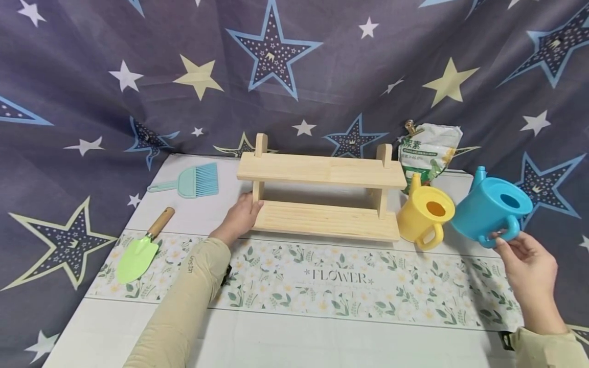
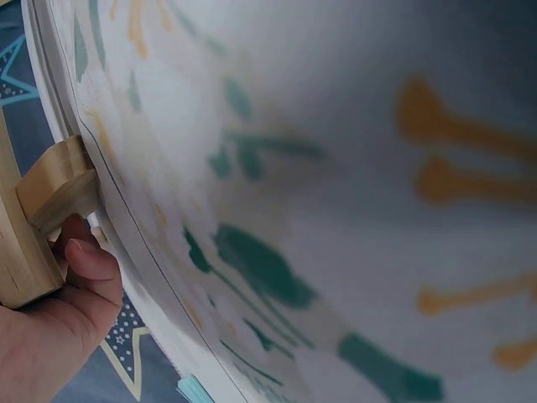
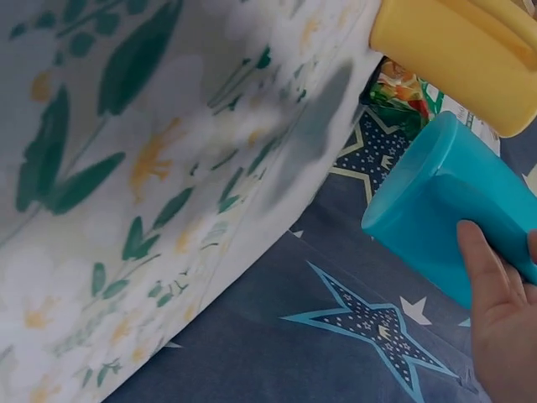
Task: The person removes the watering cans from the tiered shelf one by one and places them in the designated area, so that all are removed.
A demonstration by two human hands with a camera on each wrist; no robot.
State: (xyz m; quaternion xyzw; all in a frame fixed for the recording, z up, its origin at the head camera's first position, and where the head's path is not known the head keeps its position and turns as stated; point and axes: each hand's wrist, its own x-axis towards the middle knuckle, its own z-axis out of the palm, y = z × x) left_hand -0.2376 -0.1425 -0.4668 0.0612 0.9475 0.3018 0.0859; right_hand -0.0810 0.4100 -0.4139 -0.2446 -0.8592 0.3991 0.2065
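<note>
At the left end of a two-tier wooden shelf (image 1: 322,171), my left hand (image 1: 239,220) grips the side, its thumb by the lower board. The left wrist view shows curled fingers (image 2: 92,260) against a wooden part of it. Over on the right, my right hand (image 1: 529,266) holds a blue watering can (image 1: 490,209) by its handle, spout pointing away. The can is raised off the table, as its base (image 3: 411,176) shows in the right wrist view. A yellow watering can (image 1: 425,214) stands between the shelf and the blue can.
A light-green trowel (image 1: 138,259) with a wooden handle and a mint dustpan with a blue brush (image 1: 195,181) lie at the left. Behind the yellow can stands a clipped white-green bag (image 1: 428,148). A star-patterned cloth (image 1: 322,76) hangs behind the flower-printed table cover (image 1: 340,296).
</note>
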